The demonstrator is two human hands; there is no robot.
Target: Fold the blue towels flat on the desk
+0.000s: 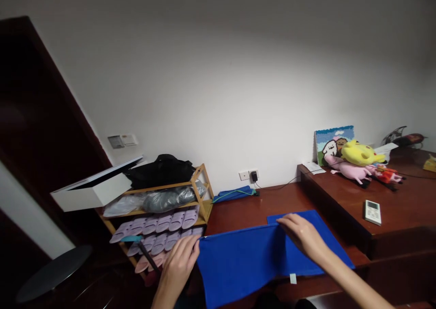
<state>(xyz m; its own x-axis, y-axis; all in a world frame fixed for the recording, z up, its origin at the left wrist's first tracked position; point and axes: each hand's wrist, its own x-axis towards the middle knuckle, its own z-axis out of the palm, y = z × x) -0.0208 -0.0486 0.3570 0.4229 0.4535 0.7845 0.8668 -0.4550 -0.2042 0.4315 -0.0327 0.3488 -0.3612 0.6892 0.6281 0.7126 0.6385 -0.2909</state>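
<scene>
A blue cloth hangs stretched between my two hands, its top edge nearly level. My left hand pinches its upper left corner. Farther right, my right hand grips the same top edge with fingers pressed together. Behind and to the right of the raised part, more blue fabric lies flat on the brown wooden surface, with a small white tag at its lower edge.
At left stands a wooden rack with purple slippers, a black bag and a white box. On the higher surface at right are plush toys and a white remote. A folded blue item lies by the wall.
</scene>
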